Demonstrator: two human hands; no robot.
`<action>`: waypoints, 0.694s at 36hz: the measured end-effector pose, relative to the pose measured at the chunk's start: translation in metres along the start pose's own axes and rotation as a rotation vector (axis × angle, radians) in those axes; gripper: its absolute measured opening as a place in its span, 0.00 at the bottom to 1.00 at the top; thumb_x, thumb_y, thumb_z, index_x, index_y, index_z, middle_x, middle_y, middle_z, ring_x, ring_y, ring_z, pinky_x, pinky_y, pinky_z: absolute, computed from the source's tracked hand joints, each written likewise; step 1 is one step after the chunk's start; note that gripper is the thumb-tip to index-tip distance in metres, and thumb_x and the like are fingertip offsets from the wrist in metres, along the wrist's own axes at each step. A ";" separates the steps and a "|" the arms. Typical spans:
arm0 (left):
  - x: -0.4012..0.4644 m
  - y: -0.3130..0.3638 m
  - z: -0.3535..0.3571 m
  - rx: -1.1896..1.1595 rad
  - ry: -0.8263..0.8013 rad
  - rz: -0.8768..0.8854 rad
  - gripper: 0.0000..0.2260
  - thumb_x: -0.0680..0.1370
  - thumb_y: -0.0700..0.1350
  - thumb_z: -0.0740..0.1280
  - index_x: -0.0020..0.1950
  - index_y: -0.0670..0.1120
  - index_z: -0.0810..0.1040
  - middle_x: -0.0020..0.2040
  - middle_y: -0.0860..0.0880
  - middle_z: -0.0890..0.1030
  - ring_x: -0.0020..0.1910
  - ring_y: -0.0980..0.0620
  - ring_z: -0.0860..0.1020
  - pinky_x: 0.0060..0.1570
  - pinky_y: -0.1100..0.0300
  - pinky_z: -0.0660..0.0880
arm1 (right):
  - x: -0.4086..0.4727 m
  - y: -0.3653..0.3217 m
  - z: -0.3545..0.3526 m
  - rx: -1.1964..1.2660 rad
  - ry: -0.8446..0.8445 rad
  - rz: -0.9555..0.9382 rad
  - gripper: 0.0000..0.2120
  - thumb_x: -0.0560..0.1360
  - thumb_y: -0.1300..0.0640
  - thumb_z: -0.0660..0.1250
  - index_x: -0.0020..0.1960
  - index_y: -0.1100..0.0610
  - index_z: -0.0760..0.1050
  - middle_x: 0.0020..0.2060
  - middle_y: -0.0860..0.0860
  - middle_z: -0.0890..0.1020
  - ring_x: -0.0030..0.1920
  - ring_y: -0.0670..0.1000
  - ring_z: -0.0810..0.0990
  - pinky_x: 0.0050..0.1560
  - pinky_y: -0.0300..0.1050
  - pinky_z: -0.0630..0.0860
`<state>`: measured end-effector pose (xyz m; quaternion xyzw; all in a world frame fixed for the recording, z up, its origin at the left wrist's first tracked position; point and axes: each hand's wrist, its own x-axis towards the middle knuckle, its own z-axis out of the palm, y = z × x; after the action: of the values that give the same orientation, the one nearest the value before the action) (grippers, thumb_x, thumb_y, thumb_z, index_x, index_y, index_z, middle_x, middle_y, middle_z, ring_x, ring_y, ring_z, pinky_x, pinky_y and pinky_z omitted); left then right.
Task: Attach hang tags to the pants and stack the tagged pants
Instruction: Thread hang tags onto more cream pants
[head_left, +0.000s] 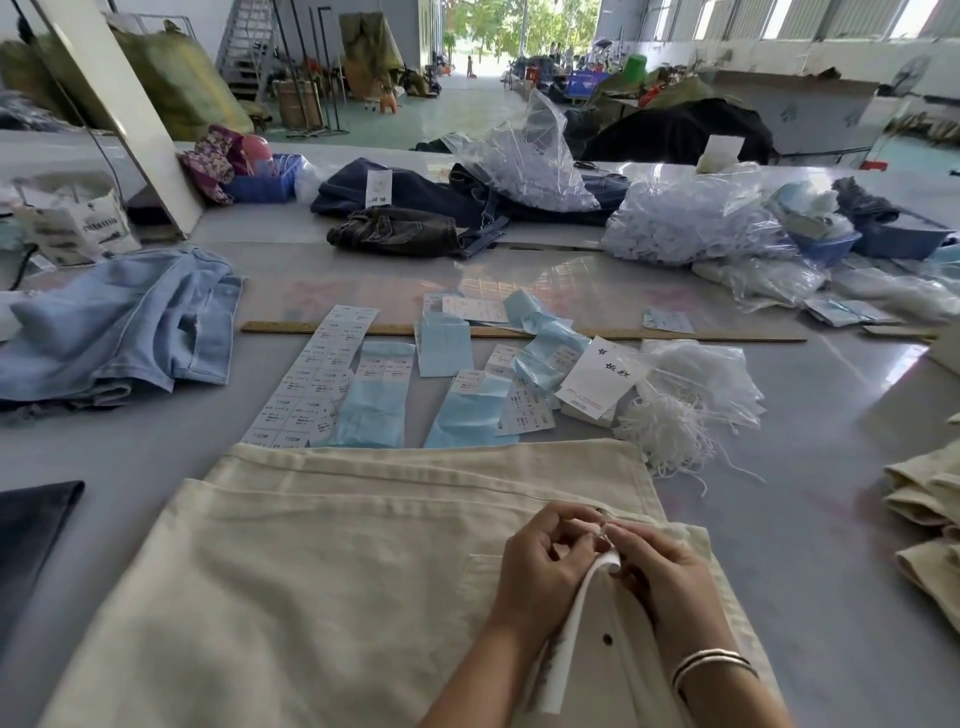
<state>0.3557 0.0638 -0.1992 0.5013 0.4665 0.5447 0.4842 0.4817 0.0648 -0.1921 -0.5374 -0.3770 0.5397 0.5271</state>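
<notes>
Cream pants (322, 571) lay flat nearest me on the table (831, 519), waistband at the far edge. Item: my left hand (545, 566), fingers curled, pinching the top of a white hang tag (569, 639) over the pants' right side. Item: my right hand (670, 571), bangles (714, 665) at the wrist, fingertips pinched against the same tag top, touching the left; whether string ran between them I could not tell. Tag body hung down between my forearms, over the fabric. Beyond the waistband: sticker sheets (311, 379), blue backing strips (374, 405), a stack of white tags (597, 379), loose white strings (670, 431) just right of those, a wooden ruler (519, 332) further. Folded cream pants (924, 519) at right edge, well apart; light blue jeans (124, 322) at left.
</notes>
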 end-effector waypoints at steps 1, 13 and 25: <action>0.000 0.000 0.000 0.000 0.005 -0.002 0.12 0.74 0.34 0.67 0.43 0.52 0.81 0.40 0.54 0.84 0.39 0.56 0.80 0.41 0.57 0.77 | 0.000 0.000 0.000 -0.004 -0.007 -0.003 0.12 0.61 0.52 0.74 0.42 0.55 0.86 0.41 0.58 0.85 0.40 0.53 0.78 0.42 0.44 0.73; 0.000 -0.001 0.001 0.007 0.032 -0.001 0.11 0.74 0.33 0.68 0.42 0.50 0.80 0.38 0.57 0.83 0.37 0.57 0.79 0.38 0.58 0.77 | 0.004 0.009 -0.004 -0.064 -0.029 -0.020 0.08 0.65 0.54 0.74 0.44 0.52 0.85 0.42 0.55 0.86 0.38 0.50 0.80 0.44 0.44 0.75; 0.001 -0.006 0.002 0.033 0.048 0.005 0.12 0.74 0.34 0.69 0.41 0.52 0.79 0.37 0.57 0.82 0.38 0.57 0.80 0.39 0.59 0.77 | 0.002 0.009 -0.003 0.015 -0.023 -0.023 0.16 0.60 0.51 0.74 0.45 0.56 0.85 0.45 0.55 0.86 0.47 0.51 0.84 0.48 0.42 0.78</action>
<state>0.3582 0.0658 -0.2053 0.4971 0.4854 0.5501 0.4633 0.4835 0.0651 -0.2012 -0.5227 -0.3851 0.5425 0.5331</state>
